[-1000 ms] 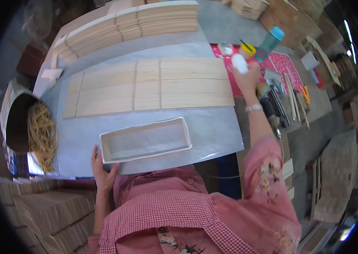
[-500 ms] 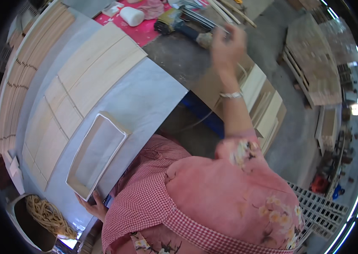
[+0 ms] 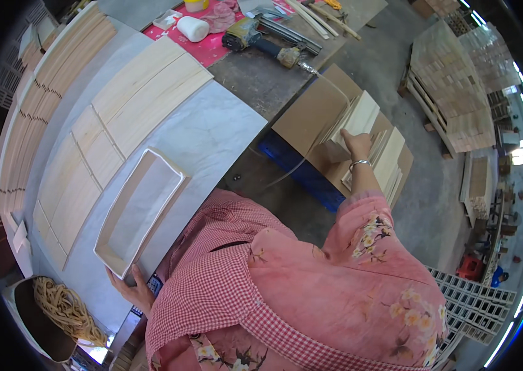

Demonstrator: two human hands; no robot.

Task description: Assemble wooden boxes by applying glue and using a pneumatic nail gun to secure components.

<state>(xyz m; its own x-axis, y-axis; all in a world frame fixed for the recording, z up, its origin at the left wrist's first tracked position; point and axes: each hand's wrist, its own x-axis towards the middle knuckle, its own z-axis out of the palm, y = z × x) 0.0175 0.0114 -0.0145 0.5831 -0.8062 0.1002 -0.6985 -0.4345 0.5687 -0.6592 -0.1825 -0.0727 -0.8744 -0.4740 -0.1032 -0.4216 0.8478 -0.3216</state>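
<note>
A thin-walled, open wooden box frame (image 3: 176,187) lies on the grey-white tabletop in front of me. My left hand (image 3: 132,289) grips its near end, fingers round the end wall. Out to the right, my right hand (image 3: 358,146) has thumb and fingers closed on a pale wooden board (image 3: 360,115) in a stack; some of the fingers are hidden. More pale boards (image 3: 391,157) stand in a row beside that hand, on brown cardboard (image 3: 314,117). Beyond the table corner lies a pneumatic nail gun (image 3: 267,46), apart from both hands.
Flat wooden panels (image 3: 131,105) cover the table's left part, with long stacked strips (image 3: 57,93) behind. A white bottle (image 3: 192,29) sits on pink cloth. An air hose (image 3: 335,86) runs from the nail gun. A bin with coiled rope-like strips (image 3: 66,309) stands lower left.
My right hand has moved from in front of the nail gun's hose end down to the wooden boards and closed there. My left hand stays on the box frame.
</note>
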